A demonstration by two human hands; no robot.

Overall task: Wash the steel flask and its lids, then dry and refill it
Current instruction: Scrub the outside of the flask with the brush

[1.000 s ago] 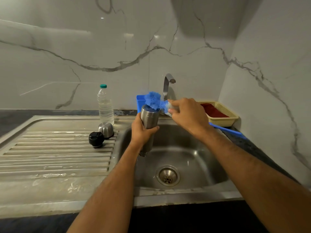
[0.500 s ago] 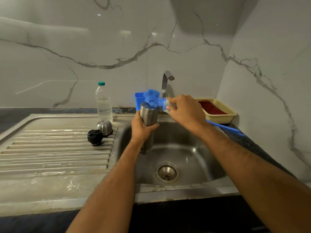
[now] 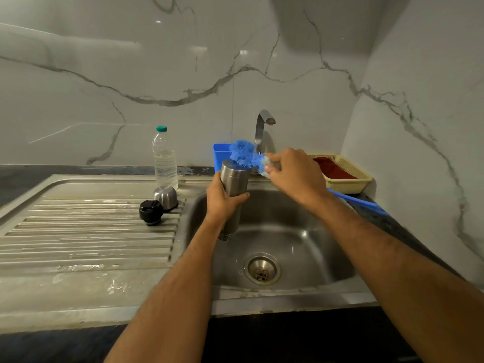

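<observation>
Over sink | I'm gripping the flask point(image 3: 233, 184) with my left hand point(image 3: 222, 203) | right hand point(image 3: 293, 174) pinching the blue brush point(image 3: 245, 155) | I'd be scrubbing evenly, steadying the base.

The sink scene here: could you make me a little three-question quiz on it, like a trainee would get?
1. True or false: the left hand grips the steel flask over the sink.
2. What does the right hand hold against the flask's upper end?
A. a yellow sponge
B. a blue brush
C. a folded towel
3. Fill in: the black lid and the steel cap sit on the ribbed ______, near the water bottle.

Key: 1 true; 2 B; 3 drainboard.
</observation>
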